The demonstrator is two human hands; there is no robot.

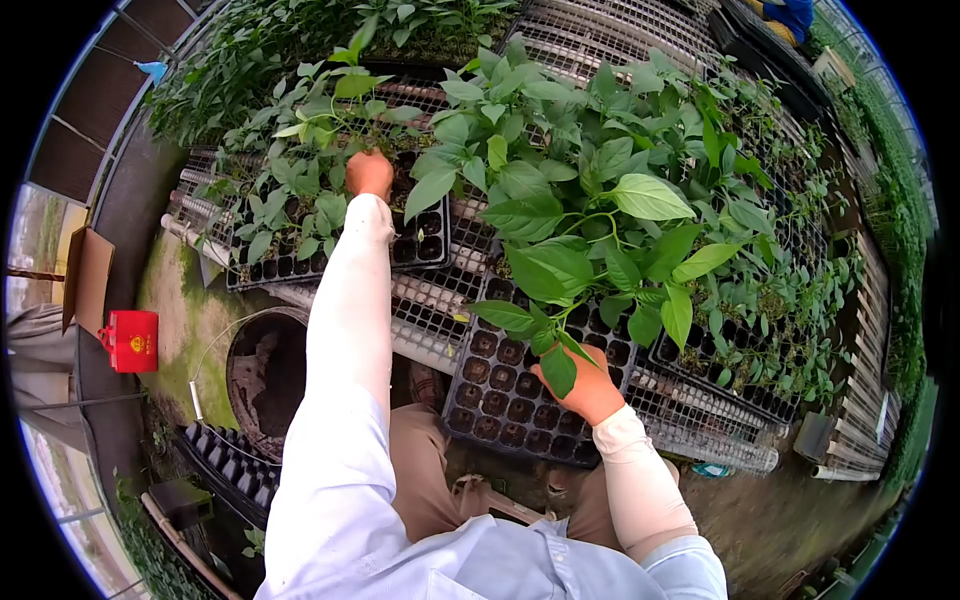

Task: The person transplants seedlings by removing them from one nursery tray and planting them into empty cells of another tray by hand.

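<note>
While L hand (369,175) reaches, R hand (584,388) slants.

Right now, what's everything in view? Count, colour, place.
Leafy seedlings: uncountable, green, across the bench
Cell trays: at least three, black, on the bench
Mesh bench: count unclear, pale, under the trays
Bucket: one, dark, left floor
Package: one, red, left of bucket
Cardboard: one piece, brown, far left
Ridged trays: count unclear, black, lower left
Unclear item: one, blue, top right
Sleeves: two, pale, on forearms
Trousers: one pair, brown, bottom centre
Left hand: one, orange, among left seedlings
Right hand: one, orange, among nearest leaves
</note>
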